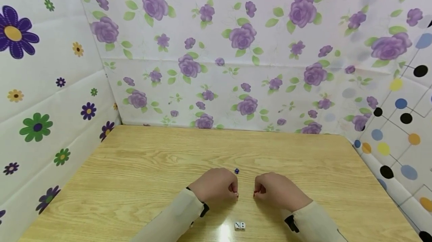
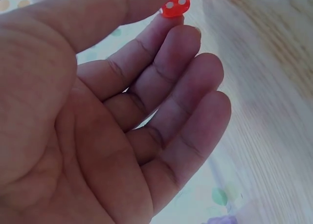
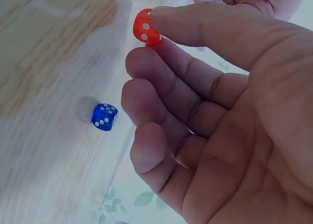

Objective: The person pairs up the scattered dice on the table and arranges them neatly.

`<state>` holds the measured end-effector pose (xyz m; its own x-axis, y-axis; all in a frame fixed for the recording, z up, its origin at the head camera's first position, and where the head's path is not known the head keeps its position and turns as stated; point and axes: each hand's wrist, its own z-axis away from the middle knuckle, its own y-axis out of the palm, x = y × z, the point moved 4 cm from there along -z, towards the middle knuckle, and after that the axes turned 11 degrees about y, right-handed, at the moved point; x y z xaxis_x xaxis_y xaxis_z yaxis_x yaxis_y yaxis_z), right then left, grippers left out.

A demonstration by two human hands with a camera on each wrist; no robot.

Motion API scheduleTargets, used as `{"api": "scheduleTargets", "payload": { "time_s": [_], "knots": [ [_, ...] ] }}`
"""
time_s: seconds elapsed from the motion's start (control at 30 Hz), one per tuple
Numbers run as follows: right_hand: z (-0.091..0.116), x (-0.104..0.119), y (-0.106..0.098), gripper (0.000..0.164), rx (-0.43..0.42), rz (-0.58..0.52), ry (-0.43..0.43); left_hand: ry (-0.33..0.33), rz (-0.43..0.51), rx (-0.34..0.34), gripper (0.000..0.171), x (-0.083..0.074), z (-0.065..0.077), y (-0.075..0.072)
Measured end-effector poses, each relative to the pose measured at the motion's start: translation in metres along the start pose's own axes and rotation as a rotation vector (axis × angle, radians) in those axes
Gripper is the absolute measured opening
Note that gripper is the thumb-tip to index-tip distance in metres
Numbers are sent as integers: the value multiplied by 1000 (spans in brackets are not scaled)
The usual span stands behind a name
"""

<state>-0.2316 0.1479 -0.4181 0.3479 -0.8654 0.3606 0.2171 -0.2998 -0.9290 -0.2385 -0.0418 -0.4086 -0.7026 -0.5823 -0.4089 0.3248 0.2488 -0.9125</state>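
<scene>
Between the thumb and forefinger of my left hand I pinch a red die with white pips, partly covered by the thumb in the left wrist view. Facing it across a small gap, my right hand pinches another red die the same way. The other fingers of both hands are bent and hold nothing. A blue die lies on the table just beyond the hands. Side by side in front of them, toward me, sit two white dice with dark pips.
The wood-grain table spreads around the hands. A white cloth with purple roses hangs along its back edge. Patterned cloths stand at both sides, flowers on the left and coloured dots on the right.
</scene>
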Motion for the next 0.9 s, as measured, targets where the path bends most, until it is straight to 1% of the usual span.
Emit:
{"api": "scheduleTargets", "payload": {
  "time_s": [0.17,0.4,0.63,0.9],
  "knots": [
    [0,3,2,20,-28,17,-13,12,8,18,16,-1,-3,4],
    [0,10,4,21,-44,33,-59,0,-1,10,16,1,1,7],
    [-3,8,5,21,-41,52,-27,10,4,7,16,2,1,7],
    [-1,5,4,22,-64,58,-32,33,-26,8,15,-2,-4,5]
  ]
}}
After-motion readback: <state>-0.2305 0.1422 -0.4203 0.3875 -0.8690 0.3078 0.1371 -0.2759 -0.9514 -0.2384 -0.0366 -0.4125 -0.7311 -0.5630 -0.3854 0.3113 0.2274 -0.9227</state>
